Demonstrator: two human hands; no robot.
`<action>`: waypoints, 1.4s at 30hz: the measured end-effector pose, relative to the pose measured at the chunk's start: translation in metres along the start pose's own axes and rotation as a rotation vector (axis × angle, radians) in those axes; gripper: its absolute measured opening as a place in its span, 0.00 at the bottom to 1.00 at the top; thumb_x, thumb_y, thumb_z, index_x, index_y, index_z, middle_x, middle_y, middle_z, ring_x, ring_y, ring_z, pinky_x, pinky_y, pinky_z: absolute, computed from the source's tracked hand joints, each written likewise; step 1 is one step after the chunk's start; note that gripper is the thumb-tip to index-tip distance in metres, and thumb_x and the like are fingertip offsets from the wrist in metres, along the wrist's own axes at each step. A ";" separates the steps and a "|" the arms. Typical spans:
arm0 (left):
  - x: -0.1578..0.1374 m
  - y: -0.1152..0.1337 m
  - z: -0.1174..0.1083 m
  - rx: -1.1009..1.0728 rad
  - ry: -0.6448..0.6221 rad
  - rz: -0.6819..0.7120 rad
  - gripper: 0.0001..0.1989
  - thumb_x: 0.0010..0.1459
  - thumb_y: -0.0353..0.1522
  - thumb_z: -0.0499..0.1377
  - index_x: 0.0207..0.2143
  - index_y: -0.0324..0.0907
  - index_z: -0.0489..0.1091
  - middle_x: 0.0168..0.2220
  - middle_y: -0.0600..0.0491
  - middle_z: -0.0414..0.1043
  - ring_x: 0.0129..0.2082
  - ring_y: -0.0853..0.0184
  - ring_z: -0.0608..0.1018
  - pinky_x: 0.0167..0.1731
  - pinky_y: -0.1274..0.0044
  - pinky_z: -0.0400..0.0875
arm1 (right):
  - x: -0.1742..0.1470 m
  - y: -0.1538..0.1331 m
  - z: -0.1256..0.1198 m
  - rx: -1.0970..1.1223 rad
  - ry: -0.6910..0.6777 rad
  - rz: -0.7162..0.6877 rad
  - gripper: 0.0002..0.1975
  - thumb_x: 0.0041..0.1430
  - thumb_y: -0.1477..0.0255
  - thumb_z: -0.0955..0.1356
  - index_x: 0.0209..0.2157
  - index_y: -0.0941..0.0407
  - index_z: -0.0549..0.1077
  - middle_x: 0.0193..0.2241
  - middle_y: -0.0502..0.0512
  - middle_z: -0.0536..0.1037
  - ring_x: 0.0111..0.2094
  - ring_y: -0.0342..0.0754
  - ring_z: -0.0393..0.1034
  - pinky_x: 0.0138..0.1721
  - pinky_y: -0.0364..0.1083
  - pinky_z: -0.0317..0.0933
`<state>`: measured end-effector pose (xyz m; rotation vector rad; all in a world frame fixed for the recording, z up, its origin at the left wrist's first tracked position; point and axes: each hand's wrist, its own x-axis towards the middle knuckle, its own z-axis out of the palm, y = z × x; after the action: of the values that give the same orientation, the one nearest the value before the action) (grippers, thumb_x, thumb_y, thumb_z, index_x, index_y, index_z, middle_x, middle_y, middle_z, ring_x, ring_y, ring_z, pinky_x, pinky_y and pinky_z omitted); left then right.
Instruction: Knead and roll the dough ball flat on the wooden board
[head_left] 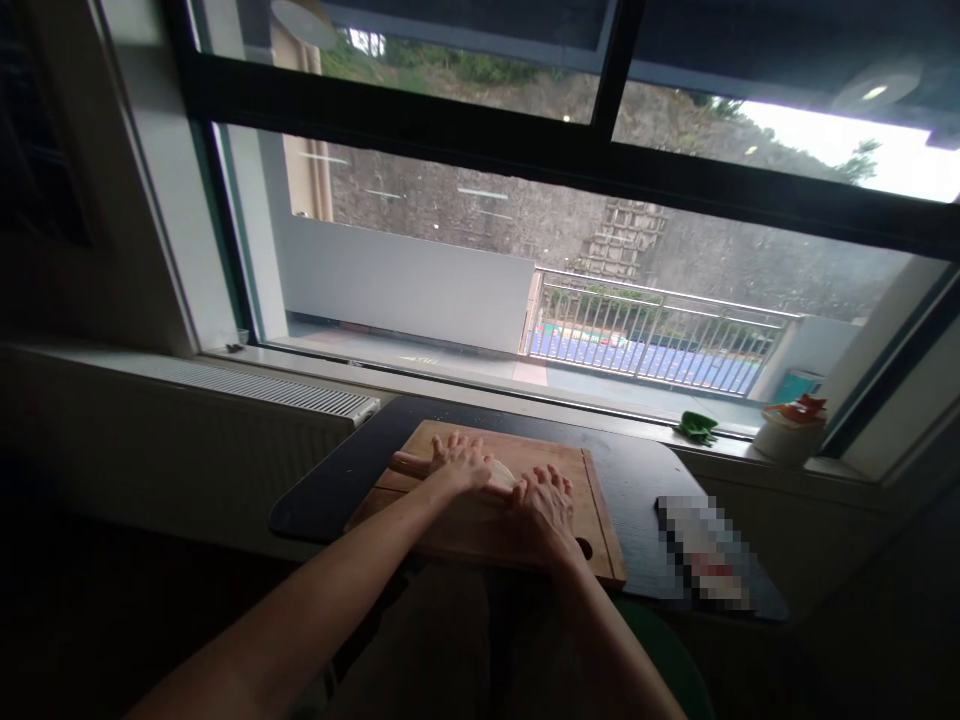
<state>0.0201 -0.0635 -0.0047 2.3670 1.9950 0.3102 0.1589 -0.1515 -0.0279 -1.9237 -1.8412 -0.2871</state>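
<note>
Head view, left hand [459,462] and right hand [546,503], grip spread flat on rolling pin [409,464]

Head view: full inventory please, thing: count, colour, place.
rolling pin: 1, light wood, across the board under both hands
dough: 1, pale, between the hands, mostly hidden
cutting board: 1, brown wood, on the table
table: 1, black, below the window
green item: 1, on the sill
white pot: 1, red-orange on top, sill right
radiator: 1, white, left
left hand: flat on the pin
right hand: flat on the pin
</note>
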 end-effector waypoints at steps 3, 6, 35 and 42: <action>0.017 0.001 0.004 -0.005 0.010 -0.007 0.28 0.56 0.45 0.39 0.54 0.42 0.59 0.56 0.44 0.58 0.60 0.51 0.50 0.53 0.51 0.36 | 0.014 0.002 0.003 0.004 -0.023 0.009 0.18 0.60 0.68 0.55 0.39 0.55 0.73 0.48 0.58 0.68 0.55 0.53 0.49 0.54 0.53 0.39; 0.030 0.002 0.006 -0.010 0.000 -0.001 0.27 0.55 0.43 0.40 0.54 0.41 0.59 0.56 0.44 0.59 0.59 0.51 0.52 0.53 0.51 0.38 | 0.025 0.004 0.006 0.014 -0.069 0.026 0.17 0.59 0.68 0.55 0.38 0.55 0.73 0.49 0.59 0.68 0.55 0.52 0.50 0.53 0.53 0.41; -0.021 -0.006 -0.004 0.041 0.008 0.077 0.26 0.57 0.42 0.39 0.55 0.43 0.58 0.57 0.47 0.57 0.60 0.55 0.50 0.55 0.55 0.32 | -0.035 -0.019 -0.013 0.041 -0.038 -0.005 0.21 0.63 0.66 0.52 0.50 0.57 0.66 0.53 0.59 0.63 0.60 0.52 0.42 0.55 0.50 0.42; 0.001 0.000 -0.003 0.018 -0.040 0.085 0.28 0.56 0.43 0.40 0.58 0.44 0.54 0.60 0.48 0.52 0.61 0.53 0.48 0.54 0.53 0.34 | -0.003 -0.009 -0.008 0.031 -0.110 0.022 0.21 0.63 0.65 0.51 0.43 0.54 0.70 0.51 0.56 0.65 0.57 0.52 0.47 0.54 0.52 0.42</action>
<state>0.0198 -0.0625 -0.0016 2.4525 1.8921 0.2457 0.1514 -0.1576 -0.0205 -1.9729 -1.8807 -0.1473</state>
